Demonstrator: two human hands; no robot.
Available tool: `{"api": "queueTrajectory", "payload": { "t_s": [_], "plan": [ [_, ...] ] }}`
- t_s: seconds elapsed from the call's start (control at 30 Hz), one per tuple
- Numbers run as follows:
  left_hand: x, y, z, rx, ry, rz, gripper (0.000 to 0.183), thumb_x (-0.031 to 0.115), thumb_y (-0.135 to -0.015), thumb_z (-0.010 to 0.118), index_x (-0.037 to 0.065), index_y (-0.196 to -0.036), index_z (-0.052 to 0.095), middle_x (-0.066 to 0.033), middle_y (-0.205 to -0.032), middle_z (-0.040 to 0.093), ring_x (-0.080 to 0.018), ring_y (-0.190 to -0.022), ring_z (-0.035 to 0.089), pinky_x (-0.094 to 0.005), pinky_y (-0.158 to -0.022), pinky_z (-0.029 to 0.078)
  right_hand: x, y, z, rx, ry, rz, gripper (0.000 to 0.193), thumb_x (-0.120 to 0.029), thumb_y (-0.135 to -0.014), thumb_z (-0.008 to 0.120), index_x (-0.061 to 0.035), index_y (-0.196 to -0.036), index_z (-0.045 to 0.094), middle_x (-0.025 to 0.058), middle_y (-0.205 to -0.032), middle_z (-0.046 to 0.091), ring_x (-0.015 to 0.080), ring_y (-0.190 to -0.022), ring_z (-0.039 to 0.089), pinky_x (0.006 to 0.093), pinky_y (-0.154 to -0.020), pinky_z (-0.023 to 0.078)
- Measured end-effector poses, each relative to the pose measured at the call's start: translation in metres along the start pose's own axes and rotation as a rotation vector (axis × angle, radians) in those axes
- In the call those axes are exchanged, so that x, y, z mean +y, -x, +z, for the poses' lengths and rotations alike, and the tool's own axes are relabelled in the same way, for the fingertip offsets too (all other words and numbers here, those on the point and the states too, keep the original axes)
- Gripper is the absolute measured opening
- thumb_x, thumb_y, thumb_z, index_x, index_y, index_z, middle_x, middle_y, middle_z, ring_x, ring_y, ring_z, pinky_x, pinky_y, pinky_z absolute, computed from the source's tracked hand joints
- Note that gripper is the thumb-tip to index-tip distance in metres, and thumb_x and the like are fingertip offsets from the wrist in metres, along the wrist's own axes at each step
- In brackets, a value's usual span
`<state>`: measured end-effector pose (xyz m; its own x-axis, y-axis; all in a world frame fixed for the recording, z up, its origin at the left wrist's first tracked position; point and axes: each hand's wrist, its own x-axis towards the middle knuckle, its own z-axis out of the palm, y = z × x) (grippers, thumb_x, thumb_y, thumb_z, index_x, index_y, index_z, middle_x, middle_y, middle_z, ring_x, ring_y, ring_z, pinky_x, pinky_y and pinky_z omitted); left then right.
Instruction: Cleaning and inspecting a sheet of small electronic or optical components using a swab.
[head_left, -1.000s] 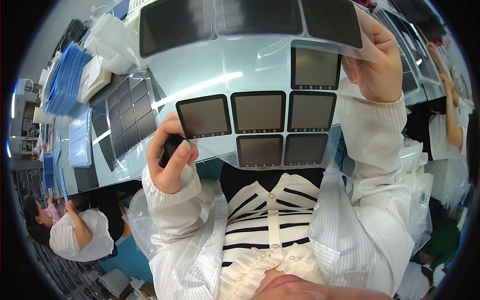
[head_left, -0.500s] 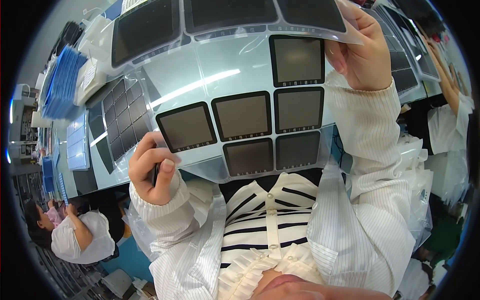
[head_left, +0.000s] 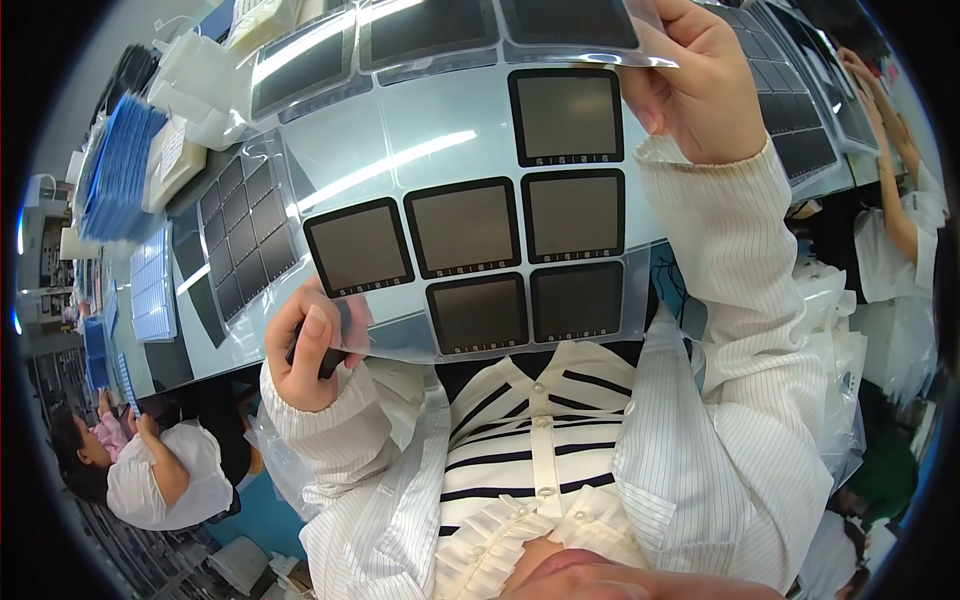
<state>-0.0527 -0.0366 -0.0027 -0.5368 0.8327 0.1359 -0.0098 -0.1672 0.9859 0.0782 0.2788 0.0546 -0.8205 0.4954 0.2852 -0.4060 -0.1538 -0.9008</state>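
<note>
While a person stands or sits at a pale surface (head_left: 240, 344), both hands are raised around a clear plastic sheet (head_left: 480, 160) held above it, in front of the striped top. The right hand (head_left: 705, 85) pinches the sheet's upper right edge between thumb and fingers. The left hand (head_left: 302, 342) is curled around a small dark object (head_left: 330, 362) at the lower left corner; whether it also grips the sheet cannot be told.

The sheet carries black-framed grey panels (head_left: 463, 228): three across the bent upper part, one below at the right, then a row of three and a row of two. Tiny pale marks run along the panels' lower edges, too small to read.

To the left lie a grid of dark squares (head_left: 243, 222) on another sheet, a ridged pale-blue tray (head_left: 153, 285) and a stack of blue sheets (head_left: 122, 165). Beside the stack, a cream package (head_left: 174, 160) bears a white label with illegible print. Behind is a translucent white container (head_left: 198, 75), its contents indistinct. Clear plastic bags (head_left: 832, 350) hang at right.
</note>
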Motion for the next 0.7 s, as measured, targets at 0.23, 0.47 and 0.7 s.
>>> {"api": "queueTrajectory", "payload": {
  "t_s": [0.23,0.47,0.7],
  "plan": [
    [0.005,-0.002,-0.004,-0.107,0.209,-0.195,0.029,0.022,-0.096,0.039,0.004,-0.073,0.039,-0.0184,-0.072,0.051,-0.0116,-0.045,0.041,-0.0226,-0.039,0.033,0.024,-0.014,-0.034,-0.215,0.107,0.305,0.043,-0.022,-0.088,0.063,0.0032,-0.119,0.049,0.0135,-0.092,0.064,0.0180,-0.051,0.058,0.0254,-0.045,0.047],
    [-0.001,0.003,0.002,-0.079,0.228,-0.302,0.027,0.018,-0.096,0.039,0.004,-0.072,0.039,-0.0107,-0.068,0.046,-0.0147,-0.058,0.046,-0.0233,-0.040,0.034,0.052,-0.004,-0.042,-0.168,0.279,0.424,0.030,-0.005,-0.095,0.046,-0.0020,-0.124,0.049,-0.0010,-0.050,0.050,0.0042,-0.034,0.045,0.0136,-0.035,0.034],
    [-0.006,0.009,0.002,-0.084,0.214,-0.311,0.028,0.015,-0.095,0.043,0.003,-0.070,0.040,-0.0063,-0.066,0.040,-0.0160,-0.063,0.047,-0.0236,-0.042,0.035,0.052,0.001,-0.038,-0.139,0.353,0.413,0.030,-0.005,-0.094,0.047,0.0000,-0.123,0.049,-0.0004,-0.049,0.051,0.0039,-0.034,0.047,0.0144,-0.033,0.034]
  ]
}}
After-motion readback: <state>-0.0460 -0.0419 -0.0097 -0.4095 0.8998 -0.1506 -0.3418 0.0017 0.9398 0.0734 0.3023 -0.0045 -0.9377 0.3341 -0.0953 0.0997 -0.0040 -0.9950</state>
